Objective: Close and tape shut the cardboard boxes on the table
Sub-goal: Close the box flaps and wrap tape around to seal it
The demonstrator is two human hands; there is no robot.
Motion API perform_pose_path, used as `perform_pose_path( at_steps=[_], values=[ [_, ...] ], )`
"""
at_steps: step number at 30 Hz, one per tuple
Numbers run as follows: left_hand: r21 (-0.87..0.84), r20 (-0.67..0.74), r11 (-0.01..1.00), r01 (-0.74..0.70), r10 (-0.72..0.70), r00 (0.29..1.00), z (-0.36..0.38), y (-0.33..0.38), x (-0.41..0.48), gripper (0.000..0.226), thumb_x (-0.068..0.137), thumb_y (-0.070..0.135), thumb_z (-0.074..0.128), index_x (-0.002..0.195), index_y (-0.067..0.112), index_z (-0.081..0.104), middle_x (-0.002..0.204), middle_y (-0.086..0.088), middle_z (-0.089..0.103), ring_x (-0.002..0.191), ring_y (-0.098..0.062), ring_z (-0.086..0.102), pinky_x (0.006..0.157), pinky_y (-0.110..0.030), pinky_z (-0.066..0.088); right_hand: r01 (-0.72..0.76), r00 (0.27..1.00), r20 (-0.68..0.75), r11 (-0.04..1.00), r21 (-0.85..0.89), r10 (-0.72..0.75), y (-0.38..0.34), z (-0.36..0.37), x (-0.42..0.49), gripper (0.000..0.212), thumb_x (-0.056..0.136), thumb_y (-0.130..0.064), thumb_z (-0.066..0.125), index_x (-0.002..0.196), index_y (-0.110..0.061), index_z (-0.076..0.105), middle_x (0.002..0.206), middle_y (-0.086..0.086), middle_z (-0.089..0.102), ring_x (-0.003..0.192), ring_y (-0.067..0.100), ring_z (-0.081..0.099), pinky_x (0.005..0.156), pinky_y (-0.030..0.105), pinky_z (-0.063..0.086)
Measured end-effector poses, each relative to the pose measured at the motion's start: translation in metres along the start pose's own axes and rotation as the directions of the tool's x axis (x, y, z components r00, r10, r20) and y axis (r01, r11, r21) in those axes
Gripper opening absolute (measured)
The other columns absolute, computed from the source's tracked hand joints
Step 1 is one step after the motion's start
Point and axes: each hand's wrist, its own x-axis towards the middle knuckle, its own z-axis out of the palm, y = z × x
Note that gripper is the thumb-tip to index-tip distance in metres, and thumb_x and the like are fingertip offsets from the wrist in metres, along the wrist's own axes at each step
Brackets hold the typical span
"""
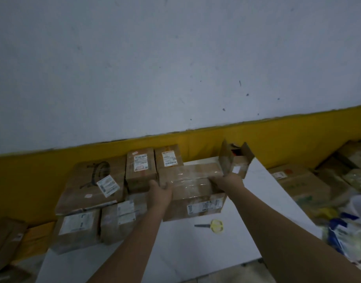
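Our left hand [160, 194] and right hand [226, 179] grip the taped box [193, 181] in the middle, fingers curled round its ends. We judge the left boxes [140, 170] sealed; far right, an open box [235, 162] awaits closing.

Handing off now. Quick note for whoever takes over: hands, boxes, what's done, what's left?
Left hand and right hand grip the ends of the clear-taped brown cardboard box on the white table.
Done: this box is taped; labelled brown boxes to its left look closed.
Left: small brown cardboard box with raised flaps behind the right hand is open.
Yellow-handled scissors lie nearby.
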Motion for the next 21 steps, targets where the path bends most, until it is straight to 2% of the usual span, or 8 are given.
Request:
perform_pose_path(
  at_steps=[3,5,8,11,14,16,18,21],
  values=[
    [0.058,-0.038,0.997,-0.046,0.048,0.998,0.014,-0.001,0.009,0.024,0.099,0.037,0.051,0.108,0.016,0.045,0.107,-0.008,0.058,0.091,-0.023,0.056,0.075,-0.038,0.049,0.028,0.999,-0.038,1.000,-0.003,-0.028,0.006,-0.003,0.017,0.056,0.076,-0.048,0.077,0.107,-0.003,0.066,0.091,0.009,0.064,0.079,0.024,0.059,0.068,0.032,0.051],
    [0.090,-0.072,0.994,-0.065,0.071,0.995,0.023,0.000,0.019,0.022,0.099,0.037,0.050,0.105,0.017,0.045,0.104,-0.008,0.060,0.092,-0.025,0.058,0.082,-0.041,0.051,0.044,0.998,-0.053,0.999,-0.018,-0.044,0.008,-0.002,0.028,0.050,0.078,-0.046,0.076,0.100,-0.002,0.069,0.082,0.010,0.064,0.065,0.019,0.054,0.055,0.028,0.044],
    [0.126,-0.049,0.990,-0.063,0.069,0.996,0.035,0.005,0.041,0.029,0.095,0.048,0.052,0.104,0.022,0.042,0.101,-0.005,0.062,0.090,-0.025,0.061,0.089,-0.050,0.052,0.071,0.997,-0.035,0.997,-0.022,-0.072,0.008,0.001,0.052,0.045,0.083,-0.047,0.070,0.090,-0.003,0.072,0.080,0.013,0.067,0.058,0.015,0.051,0.063,0.033,0.050],
    [0.094,0.139,0.995,-0.017,0.004,0.990,0.043,0.005,0.069,0.072,0.067,0.069,0.069,0.120,0.029,0.041,0.111,0.004,0.060,0.101,-0.022,0.061,0.091,-0.052,0.051,-0.002,0.999,0.037,0.996,-0.085,0.005,0.004,0.005,0.080,0.047,0.084,-0.053,0.067,0.094,-0.008,0.062,0.077,0.002,0.057,0.074,0.018,0.055,0.077,0.035,0.053],
    [0.059,0.287,0.998,-0.016,-0.002,0.958,0.053,-0.006,0.094,0.114,0.044,0.068,0.085,0.141,0.034,0.036,0.131,0.011,0.055,0.121,-0.017,0.055,0.098,-0.048,0.051,-0.034,0.984,0.177,0.999,-0.012,0.036,0.004,0.016,0.116,0.088,0.078,-0.064,0.069,0.136,-0.002,0.045,0.125,0.014,0.057,0.113,0.029,0.057,0.098,0.040,0.050],
    [0.047,0.261,0.999,0.024,-0.036,0.965,0.057,-0.015,0.103,0.095,0.052,0.060,0.087,0.134,0.035,0.045,0.128,0.007,0.060,0.117,-0.018,0.060,0.096,-0.047,0.053,0.019,0.953,0.302,0.998,0.068,-0.039,0.005,0.024,0.133,0.114,0.075,-0.062,0.074,0.155,-0.006,0.016,0.151,0.018,0.039,0.134,0.035,0.045,0.104,0.041,0.044],
    [0.047,0.234,0.996,0.073,-0.082,0.969,0.064,-0.024,0.109,0.071,0.060,0.065,0.081,0.120,0.039,0.055,0.121,0.005,0.067,0.107,-0.017,0.065,0.092,-0.047,0.055,0.176,0.910,0.390,0.983,-0.061,-0.138,0.013,0.036,0.148,0.116,0.076,-0.051,0.079,0.158,-0.016,0.003,0.150,0.016,0.042,0.132,0.034,0.047,0.104,0.040,0.043],
    [0.102,0.194,0.989,0.110,-0.129,0.972,0.075,-0.035,0.115,0.079,0.053,0.088,0.064,0.115,0.039,0.063,0.111,0.011,0.071,0.100,-0.015,0.067,0.091,-0.043,0.055,0.349,0.882,0.421,0.895,-0.279,-0.213,0.030,0.052,0.161,0.096,0.074,-0.043,0.080,0.152,-0.025,0.025,0.130,0.009,0.060,0.114,0.026,0.060,0.097,0.038,0.051]
  ],
)
